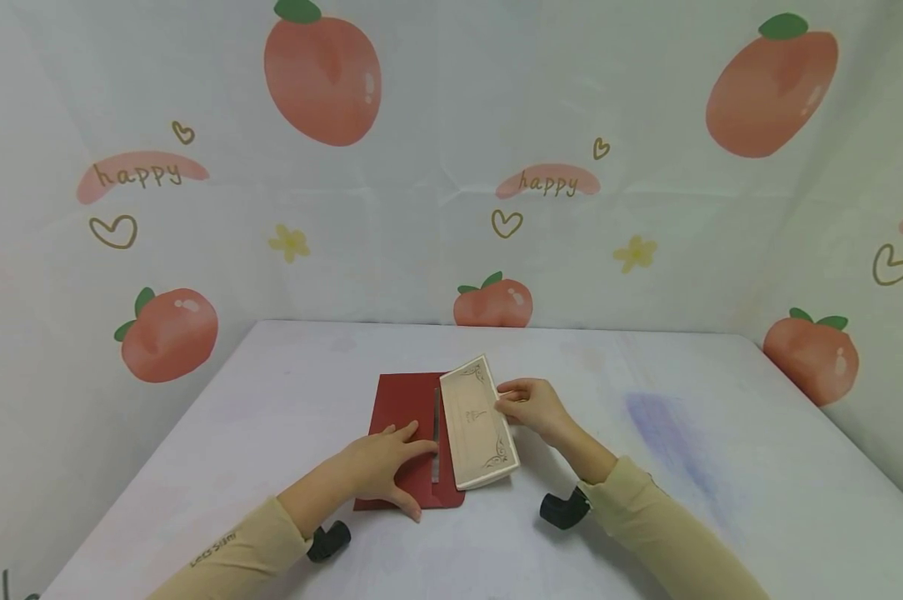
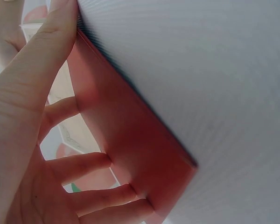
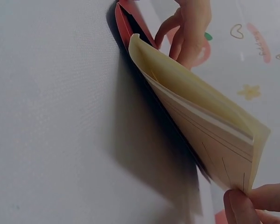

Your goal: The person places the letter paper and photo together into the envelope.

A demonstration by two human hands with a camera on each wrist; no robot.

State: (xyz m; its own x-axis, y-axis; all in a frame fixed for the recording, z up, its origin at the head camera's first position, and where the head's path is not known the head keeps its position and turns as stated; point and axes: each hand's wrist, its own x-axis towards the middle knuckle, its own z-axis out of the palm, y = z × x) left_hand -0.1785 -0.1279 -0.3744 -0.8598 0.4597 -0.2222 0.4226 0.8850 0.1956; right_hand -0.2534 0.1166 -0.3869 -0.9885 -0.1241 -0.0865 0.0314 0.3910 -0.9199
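A dark red envelope (image 1: 404, 417) lies flat on the white table (image 1: 271, 400). My left hand (image 1: 380, 468) rests on it with straight spread fingers (image 2: 86, 163) pressing the red envelope (image 2: 130, 140) down. A cream folded card (image 1: 477, 425) with corner ornaments is tilted up, its left edge at the envelope's opening. My right hand (image 1: 530, 407) pinches the card's right edge. In the right wrist view the cream card (image 3: 200, 126) leans into the red envelope (image 3: 126, 23), and my fingertips (image 3: 252, 205) grip its near corner.
A backdrop with peaches (image 1: 322, 75), hearts and "happy" lettering surrounds the table on three sides. A faint blue-purple stain (image 1: 665, 433) marks the table at the right. Black wrist camera mounts (image 1: 564, 508) sit near both sleeves.
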